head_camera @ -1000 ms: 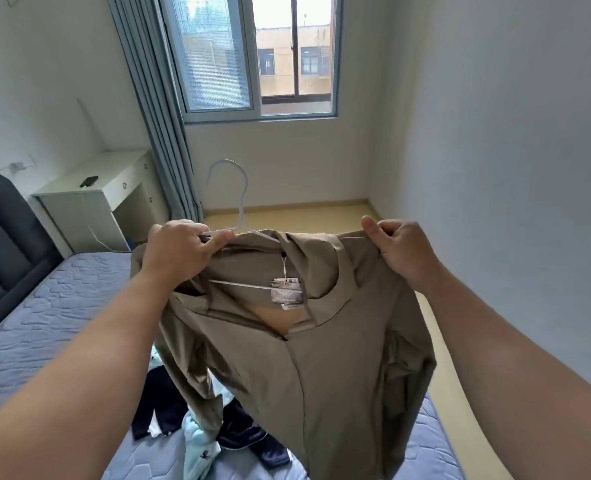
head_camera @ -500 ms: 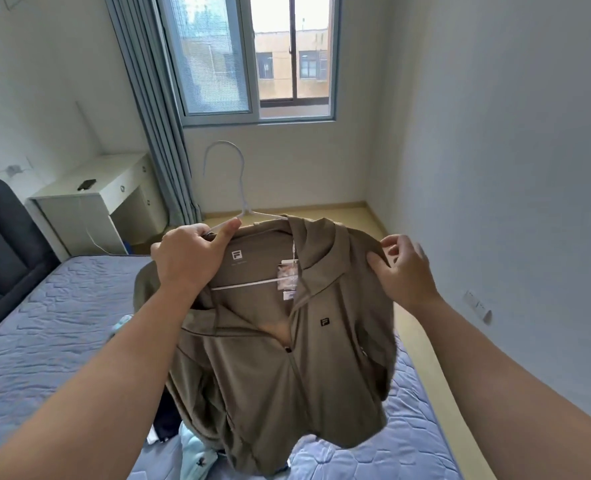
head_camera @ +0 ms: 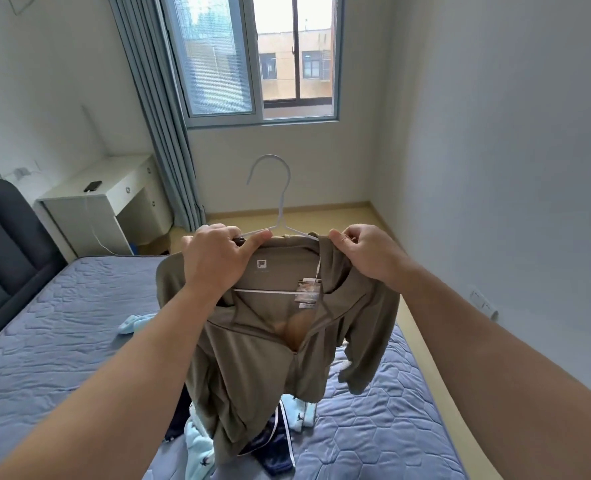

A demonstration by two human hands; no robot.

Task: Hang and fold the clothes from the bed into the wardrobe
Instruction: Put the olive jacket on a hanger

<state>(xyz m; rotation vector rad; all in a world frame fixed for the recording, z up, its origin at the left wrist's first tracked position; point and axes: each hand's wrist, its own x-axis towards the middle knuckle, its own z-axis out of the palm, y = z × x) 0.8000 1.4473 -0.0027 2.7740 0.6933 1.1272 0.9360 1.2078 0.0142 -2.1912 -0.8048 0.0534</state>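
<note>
An olive-brown zip jacket [head_camera: 270, 362] with a paper tag hangs on a white wire hanger [head_camera: 280, 202], held up over the bed. My left hand [head_camera: 214, 261] grips the hanger's left shoulder together with the jacket collar. My right hand [head_camera: 363, 251] pinches the jacket's right shoulder at the collar. Beneath the jacket, a light blue printed garment [head_camera: 199, 445] and a dark navy one with white stripes [head_camera: 276, 441] lie on the blue quilted mattress [head_camera: 62, 341]. Another light blue piece [head_camera: 133, 323] lies further left. The wardrobe is out of view.
A dark headboard [head_camera: 0, 251] stands at the left. A white desk [head_camera: 103, 199] with a phone on it sits by the grey curtain [head_camera: 162, 116] under the window. A strip of yellow floor [head_camera: 422, 341] runs between the bed and the right wall.
The jacket has settled further onto the hanger and hangs straighter. My right hand moved up to the collar's right side. The hanger hook has shifted right, and the camera now looks further down.
</note>
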